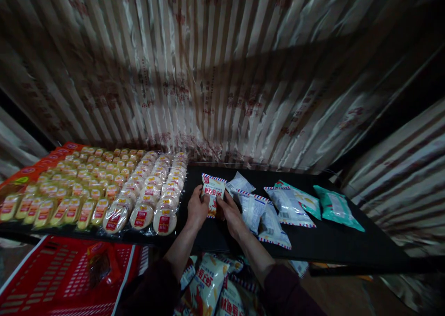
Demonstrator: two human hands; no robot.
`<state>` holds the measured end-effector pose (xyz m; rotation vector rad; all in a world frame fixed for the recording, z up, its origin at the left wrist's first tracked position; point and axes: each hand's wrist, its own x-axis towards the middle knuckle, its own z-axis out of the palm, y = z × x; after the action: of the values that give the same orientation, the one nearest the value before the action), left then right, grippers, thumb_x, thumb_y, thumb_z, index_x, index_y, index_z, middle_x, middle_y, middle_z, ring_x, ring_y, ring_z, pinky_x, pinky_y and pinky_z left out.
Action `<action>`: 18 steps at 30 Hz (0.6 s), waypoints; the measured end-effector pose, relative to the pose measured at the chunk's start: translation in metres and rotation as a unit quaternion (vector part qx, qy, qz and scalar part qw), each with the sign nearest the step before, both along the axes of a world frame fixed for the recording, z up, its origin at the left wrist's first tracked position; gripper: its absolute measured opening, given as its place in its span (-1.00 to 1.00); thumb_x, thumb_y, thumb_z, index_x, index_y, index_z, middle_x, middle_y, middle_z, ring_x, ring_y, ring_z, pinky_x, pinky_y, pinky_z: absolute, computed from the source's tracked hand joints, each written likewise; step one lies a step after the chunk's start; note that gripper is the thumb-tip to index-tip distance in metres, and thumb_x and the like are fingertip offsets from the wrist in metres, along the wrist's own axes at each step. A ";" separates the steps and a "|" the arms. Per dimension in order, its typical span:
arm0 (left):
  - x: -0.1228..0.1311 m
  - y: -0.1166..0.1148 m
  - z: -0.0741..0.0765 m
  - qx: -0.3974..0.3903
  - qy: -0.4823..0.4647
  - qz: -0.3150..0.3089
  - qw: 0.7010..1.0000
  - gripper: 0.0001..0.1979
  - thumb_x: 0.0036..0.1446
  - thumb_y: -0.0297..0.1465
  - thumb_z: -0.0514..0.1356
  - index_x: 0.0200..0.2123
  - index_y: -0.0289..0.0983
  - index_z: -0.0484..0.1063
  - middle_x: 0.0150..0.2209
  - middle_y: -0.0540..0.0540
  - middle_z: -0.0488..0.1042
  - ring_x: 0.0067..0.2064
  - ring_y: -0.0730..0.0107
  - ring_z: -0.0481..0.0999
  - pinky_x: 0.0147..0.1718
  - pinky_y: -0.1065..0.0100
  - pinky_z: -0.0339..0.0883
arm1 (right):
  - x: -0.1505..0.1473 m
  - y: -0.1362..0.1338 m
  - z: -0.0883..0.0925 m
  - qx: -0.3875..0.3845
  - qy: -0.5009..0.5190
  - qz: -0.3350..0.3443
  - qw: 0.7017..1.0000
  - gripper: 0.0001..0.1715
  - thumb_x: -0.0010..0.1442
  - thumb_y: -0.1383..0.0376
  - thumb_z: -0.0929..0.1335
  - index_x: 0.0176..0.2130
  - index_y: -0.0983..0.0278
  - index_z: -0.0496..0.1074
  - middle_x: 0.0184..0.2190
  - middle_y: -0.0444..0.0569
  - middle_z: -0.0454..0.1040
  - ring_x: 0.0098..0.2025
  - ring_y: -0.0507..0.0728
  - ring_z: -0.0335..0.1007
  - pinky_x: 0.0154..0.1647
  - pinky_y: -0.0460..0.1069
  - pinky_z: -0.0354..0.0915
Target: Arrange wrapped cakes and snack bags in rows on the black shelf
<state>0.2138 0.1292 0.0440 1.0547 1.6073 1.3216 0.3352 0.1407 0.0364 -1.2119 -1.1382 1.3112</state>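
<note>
Between my two hands a white snack bag point(212, 192) with red lettering and a striped top edge stands upright over the black shelf point(306, 242). My left hand point(197, 208) grips its left side, thumb on the front. On the right side, my right hand point(230, 213) holds the same bag with the thumb on its face. Just right of my right hand lie several silver-white snack bags point(253, 210) with striped edges, back side up. To the left stand rows of round wrapped cakes point(165, 219).
Rows of small yellow wrapped cakes point(83, 212) fill the shelf's left end beside orange packaging point(38, 165). Green bags point(337, 207) lie at the right. Below are a red basket point(66, 279) holding a packet and a pile of snack bags point(205, 283). Striped sheeting point(208, 75) hangs behind.
</note>
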 end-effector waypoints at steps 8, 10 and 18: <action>-0.010 0.006 0.005 0.029 0.047 0.041 0.998 -0.58 0.12 -0.39 0.10 0.08 -0.22 0.31 -0.04 -0.16 0.50 0.01 0.23 0.47 0.06 0.20 0.27 | -0.026 0.012 -0.009 -0.022 -0.010 -0.020 1.000 -0.21 0.03 0.04 0.36 0.21 0.16 0.18 -0.01 -0.02 0.50 -0.04 0.21 0.46 -0.01 0.15 0.38; -0.011 0.007 0.010 0.032 0.090 0.039 0.995 -0.56 0.13 -0.37 0.08 0.10 -0.23 0.30 0.00 -0.19 0.47 0.04 0.19 0.44 0.09 0.18 0.24 | -0.031 0.017 -0.011 -0.014 -0.026 -0.040 0.999 -0.24 0.03 0.06 0.36 0.19 0.18 0.21 0.01 0.00 0.49 -0.02 0.21 0.45 0.03 0.15 0.35; -0.005 0.009 0.011 0.061 0.161 0.056 0.984 -0.49 0.11 -0.40 0.08 0.17 -0.25 0.25 0.24 -0.24 0.23 0.29 0.13 0.13 0.24 0.11 -0.01 | -0.047 0.047 -0.018 0.046 -0.050 -0.078 0.995 -0.28 0.04 0.10 0.34 0.17 0.19 0.22 -0.03 0.01 0.50 -0.04 0.20 0.45 0.00 0.12 0.34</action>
<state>0.2091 0.1384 0.0552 1.3219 1.8644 1.3925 0.2884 0.1875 0.0186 -1.2836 -1.1376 1.0796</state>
